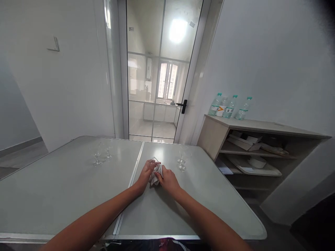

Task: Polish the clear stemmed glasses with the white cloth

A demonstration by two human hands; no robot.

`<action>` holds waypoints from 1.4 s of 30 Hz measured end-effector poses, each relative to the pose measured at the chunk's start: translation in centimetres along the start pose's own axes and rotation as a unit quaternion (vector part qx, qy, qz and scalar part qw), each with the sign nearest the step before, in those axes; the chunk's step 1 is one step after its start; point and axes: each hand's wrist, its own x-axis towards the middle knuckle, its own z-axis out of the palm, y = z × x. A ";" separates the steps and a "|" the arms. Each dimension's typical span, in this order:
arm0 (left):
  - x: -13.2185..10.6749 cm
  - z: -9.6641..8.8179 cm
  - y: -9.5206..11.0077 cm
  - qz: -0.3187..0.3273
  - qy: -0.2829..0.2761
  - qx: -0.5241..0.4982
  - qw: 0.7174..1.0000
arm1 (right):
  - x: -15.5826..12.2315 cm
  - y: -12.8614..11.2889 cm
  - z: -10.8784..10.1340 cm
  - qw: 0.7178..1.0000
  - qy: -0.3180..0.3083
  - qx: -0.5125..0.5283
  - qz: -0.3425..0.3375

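Over the middle of the table, my left hand (pixel 146 171) is closed around a clear glass (pixel 156 160), whose curved rim shows above the fingers. My right hand (pixel 169 178) grips a crumpled whitish cloth (pixel 155 179) and presses it against the glass. The hands and cloth hide most of that glass. To the right stand two clear stemmed glasses (pixel 182 166), close together. Two more stemmed glasses (pixel 97 161) are upright on the left half of the table.
The pale table (pixel 78 195) has a metal seam (pixel 135 167) running between its halves. A shelf unit (pixel 213 134) stands at the right, with several plastic bottles (pixel 229 108) on top and trays (pixel 272 170) inside. Behind the table is a glass door (pixel 141 118) with a black handle (pixel 184 106).
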 end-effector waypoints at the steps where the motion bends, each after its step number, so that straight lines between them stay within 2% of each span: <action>1: 0.1 0.0 -0.1 0.013 0.005 0.029 0.999 | -0.1 -0.2 0.0 1.000 0.008 -0.012 0.009; 4: 0.5 -0.1 -0.1 0.028 -0.008 0.049 0.998 | -0.3 -0.8 -0.5 1.000 -0.009 0.013 0.015; 6: 0.6 -0.2 0.0 0.017 -0.020 0.011 1.000 | -0.2 -1.2 -0.8 0.992 -0.055 0.109 -0.003; 9: 0.7 -0.2 0.1 -0.015 -0.019 -0.045 0.999 | 0.1 -1.2 -1.0 0.962 -0.109 0.248 -0.037; 12: 0.6 -0.1 0.1 -0.027 -0.016 -0.057 0.998 | 0.4 -0.8 -0.6 0.963 -0.078 0.255 -0.031; 14: 0.4 0.1 0.2 -0.036 -0.023 -0.066 0.997 | 0.5 -0.4 -0.4 0.954 -0.067 0.292 0.001; 15: 0.4 0.2 0.3 -0.047 -0.029 -0.081 0.995 | 0.5 -0.3 -0.3 0.939 -0.078 0.335 0.023; 19: 0.4 0.5 0.8 -0.086 -0.078 -0.163 0.980 | 0.4 -0.4 -0.7 0.843 -0.158 0.502 0.113; 21: 0.3 0.5 0.8 -0.081 -0.083 -0.175 0.978 | 0.3 -0.7 -0.9 0.819 -0.173 0.531 0.130; 23: 0.3 0.5 0.6 -0.067 -0.069 -0.156 0.983 | 0.3 -0.9 -0.9 0.829 -0.171 0.518 0.122; 24: 0.3 0.4 0.4 -0.059 -0.057 -0.136 0.987 | 0.3 -1.0 -0.9 0.849 -0.163 0.491 0.105; 27: 0.5 0.1 -0.3 -0.032 -0.010 -0.048 0.998 | 0.2 -1.0 -0.6 0.944 -0.099 0.313 0.027; 29: 0.7 -0.1 -0.7 -0.022 0.020 0.003 1.000 | 0.0 -0.8 -0.5 0.987 -0.048 0.155 0.010; 31: 0.8 -0.2 -0.9 -0.018 0.033 0.022 0.999 | 0.0 -0.6 -0.5 0.998 -0.023 0.057 0.022; 33: 0.7 -0.2 -0.9 -0.021 0.031 0.006 0.999 | 0.1 -0.5 -0.5 0.997 -0.028 0.072 0.017; 35: 0.6 -0.1 -0.7 -0.034 0.020 -0.036 0.999 | 0.4 -0.5 -0.5 0.983 -0.056 0.177 0.011; 36: 0.5 0.0 -0.7 -0.043 0.015 -0.062 0.997 | 0.5 -0.4 -0.5 0.967 -0.075 0.243 0.022; 39: 0.4 0.3 -0.3 -0.064 -0.002 -0.132 0.989 | 0.8 -0.3 -0.5 0.893 -0.124 0.418 0.111; 42: 0.2 0.4 0.0 -0.068 -0.033 -0.164 0.984 | 0.8 -0.3 -0.6 0.830 -0.148 0.511 0.171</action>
